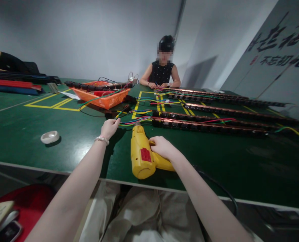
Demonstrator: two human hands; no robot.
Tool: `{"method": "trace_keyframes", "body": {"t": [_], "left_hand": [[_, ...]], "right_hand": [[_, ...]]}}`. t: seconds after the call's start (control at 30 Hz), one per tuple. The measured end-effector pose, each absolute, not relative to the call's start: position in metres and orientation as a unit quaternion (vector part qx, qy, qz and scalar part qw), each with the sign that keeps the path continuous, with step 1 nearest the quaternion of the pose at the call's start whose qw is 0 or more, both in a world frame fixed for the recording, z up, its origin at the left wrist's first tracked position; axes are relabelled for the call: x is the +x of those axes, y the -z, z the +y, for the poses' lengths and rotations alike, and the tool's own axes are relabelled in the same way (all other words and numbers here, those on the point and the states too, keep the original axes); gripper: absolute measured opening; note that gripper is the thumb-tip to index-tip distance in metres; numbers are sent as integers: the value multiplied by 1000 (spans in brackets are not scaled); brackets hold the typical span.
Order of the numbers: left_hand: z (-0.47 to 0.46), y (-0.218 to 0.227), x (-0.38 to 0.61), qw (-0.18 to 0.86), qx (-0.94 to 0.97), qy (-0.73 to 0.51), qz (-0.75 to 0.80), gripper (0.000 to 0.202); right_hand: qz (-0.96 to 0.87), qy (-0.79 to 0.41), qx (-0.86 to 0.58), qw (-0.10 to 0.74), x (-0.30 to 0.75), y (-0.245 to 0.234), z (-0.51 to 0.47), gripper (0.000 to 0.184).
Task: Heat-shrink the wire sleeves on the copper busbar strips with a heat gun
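My right hand (161,147) is wrapped round the handle of a yellow electric screwdriver (140,153) with a red label, lying on the green table (25,127) and pointing away from me. My left hand (110,127), with a white bracelet at the wrist, is closed on a bundle of coloured wires (135,120) (red, blue, green, yellow). These wires lead to the near end of a long dark socket strip (210,127). The drill's tip sits just short of that strip's end.
Several more long strips (227,101) lie across the table to the right. An orange basket (102,95) with wires stands at the back left, a white tape roll (49,136) nearer. One person sits across the table, another at far left. A phone lies on a red seat (25,205).
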State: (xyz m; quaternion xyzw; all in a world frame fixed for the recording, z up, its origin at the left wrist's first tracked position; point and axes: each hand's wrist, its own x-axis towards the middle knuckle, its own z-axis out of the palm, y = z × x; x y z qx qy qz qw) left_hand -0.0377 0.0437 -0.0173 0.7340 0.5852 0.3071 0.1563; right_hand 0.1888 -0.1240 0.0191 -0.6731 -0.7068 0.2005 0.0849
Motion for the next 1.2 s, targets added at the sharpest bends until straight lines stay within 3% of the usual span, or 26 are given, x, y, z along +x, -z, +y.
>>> {"method": "trace_keyframes", "body": {"t": [0.4, 1.2], "left_hand": [[45, 19, -37, 154, 756, -342, 537, 53], [47, 23, -38, 146, 762, -352, 524, 47]], "right_hand": [[-756, -177, -627, 58, 127, -24, -117, 26], [-749, -238, -612, 90, 186, -18, -105, 27]]}}
